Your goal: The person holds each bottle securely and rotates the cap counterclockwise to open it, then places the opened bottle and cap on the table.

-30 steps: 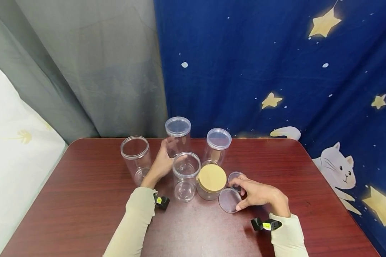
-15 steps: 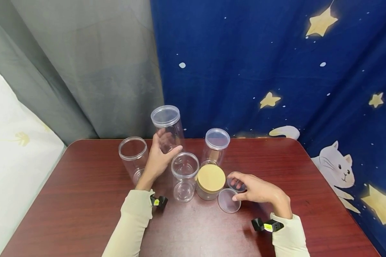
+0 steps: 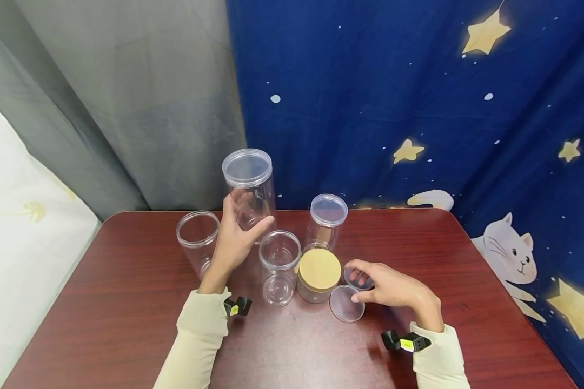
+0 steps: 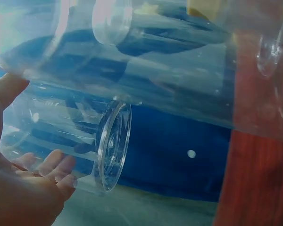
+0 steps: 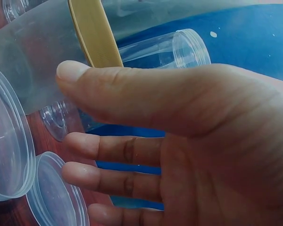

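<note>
My left hand (image 3: 233,240) grips a tall clear plastic jar (image 3: 263,200) with a translucent lid (image 3: 247,167) on it. The jar's round base (image 4: 114,146) hangs in the air in the left wrist view. Over at the right, my right hand (image 3: 394,292) hovers with fingers loosely bent and nothing between them. Below its fingertips two clear round lids lie on the table, a front lid (image 3: 346,309) and a back lid (image 5: 56,195) partly hidden by the fingers. Beside the left hand stands an uncovered clear jar (image 3: 194,251).
Mid-table stands another uncovered clear jar (image 3: 279,270). Touching or close to it is a short jar with a yellow lid (image 3: 320,270). Behind that stands a clear lidded jar (image 3: 328,216). The reddish-brown table (image 3: 126,319) meets grey and blue curtains (image 3: 321,108) at its back edge.
My left hand has lifted the lidded jar off the table, up and to the left. My right hand has drawn its thumb slightly back from the front lid and otherwise stays nearly still.
</note>
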Demonstrator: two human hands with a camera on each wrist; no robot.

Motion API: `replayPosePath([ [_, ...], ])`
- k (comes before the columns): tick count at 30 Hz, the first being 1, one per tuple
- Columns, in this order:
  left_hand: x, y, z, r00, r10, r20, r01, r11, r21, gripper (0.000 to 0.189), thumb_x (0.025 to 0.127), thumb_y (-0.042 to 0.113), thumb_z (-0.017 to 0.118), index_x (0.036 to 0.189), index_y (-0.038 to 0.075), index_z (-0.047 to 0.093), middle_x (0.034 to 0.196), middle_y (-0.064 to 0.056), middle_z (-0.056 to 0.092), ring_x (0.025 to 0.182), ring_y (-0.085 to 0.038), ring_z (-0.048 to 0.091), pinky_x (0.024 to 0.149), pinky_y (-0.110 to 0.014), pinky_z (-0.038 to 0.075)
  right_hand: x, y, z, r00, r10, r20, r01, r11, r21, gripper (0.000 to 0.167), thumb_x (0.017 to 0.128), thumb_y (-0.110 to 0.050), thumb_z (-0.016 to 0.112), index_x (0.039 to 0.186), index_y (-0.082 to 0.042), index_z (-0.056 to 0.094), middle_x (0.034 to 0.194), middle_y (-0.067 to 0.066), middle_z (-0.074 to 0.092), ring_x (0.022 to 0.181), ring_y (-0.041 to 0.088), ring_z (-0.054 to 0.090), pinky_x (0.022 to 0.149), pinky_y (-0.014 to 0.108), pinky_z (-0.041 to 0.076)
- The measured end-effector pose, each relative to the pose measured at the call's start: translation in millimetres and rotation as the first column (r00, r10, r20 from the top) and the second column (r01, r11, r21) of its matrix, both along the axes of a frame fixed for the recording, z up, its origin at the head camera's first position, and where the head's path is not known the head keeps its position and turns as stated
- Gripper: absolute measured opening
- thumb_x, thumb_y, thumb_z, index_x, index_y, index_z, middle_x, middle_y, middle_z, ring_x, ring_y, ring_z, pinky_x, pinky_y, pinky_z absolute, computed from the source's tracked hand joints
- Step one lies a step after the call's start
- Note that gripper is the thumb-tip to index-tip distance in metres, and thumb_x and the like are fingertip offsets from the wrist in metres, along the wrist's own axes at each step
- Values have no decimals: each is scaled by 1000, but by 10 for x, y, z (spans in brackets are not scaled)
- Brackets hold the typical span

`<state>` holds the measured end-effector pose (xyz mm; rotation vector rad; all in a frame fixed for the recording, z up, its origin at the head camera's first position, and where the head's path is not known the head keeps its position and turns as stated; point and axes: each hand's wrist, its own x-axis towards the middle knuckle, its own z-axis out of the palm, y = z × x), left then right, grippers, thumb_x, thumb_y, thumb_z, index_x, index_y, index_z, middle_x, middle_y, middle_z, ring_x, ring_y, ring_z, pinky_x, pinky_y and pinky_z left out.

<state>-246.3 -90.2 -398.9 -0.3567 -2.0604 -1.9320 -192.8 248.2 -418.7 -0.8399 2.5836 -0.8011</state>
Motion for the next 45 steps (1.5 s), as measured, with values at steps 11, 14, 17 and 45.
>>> replayPosePath([
  [11, 199, 5, 256, 982, 55, -181, -64, 997, -44, 86, 76, 5, 84, 145, 7, 32, 139, -7, 51, 124, -18, 54, 105, -33, 44, 11, -1, 2, 1000, 1, -15, -1, 1000, 1, 50, 86, -23, 78, 128, -7, 54, 108, 7, 66, 95, 21, 63, 87, 41, 53],
  [14, 279, -11, 338, 967, 78, -242, -96, 993, -63, 91, 74, 3, 85, 148, 7, 32, 140, -10, 51, 122, -17, 53, 103, -27, 44, 10, 1, 6, 1000, -3, -16, 3, 1000, 3, 50, 87, -24, 77, 128, -7, 54, 109, 7, 65, 95, 20, 63, 88, 41, 53],
  [17, 359, -23, 420, 955, 90, -282, -113, 991, -67, 91, 73, 1, 85, 148, 8, 33, 139, -11, 51, 121, -17, 54, 101, -24, 44, 11, -1, 16, 1000, -9, -17, 9, 1000, 0, 50, 87, -25, 76, 129, -7, 55, 110, 7, 65, 96, 20, 62, 88, 42, 52],
  [45, 862, -316, 589, 985, -34, -169, -34, 923, -384, 90, 73, 12, 88, 143, 9, 32, 133, -4, 55, 117, -14, 53, 97, -18, 41, 64, -29, 113, 983, -91, -160, 84, 995, -50, 48, 89, -19, 72, 132, -8, 54, 112, 2, 62, 96, 22, 64, 84, 40, 54],
])
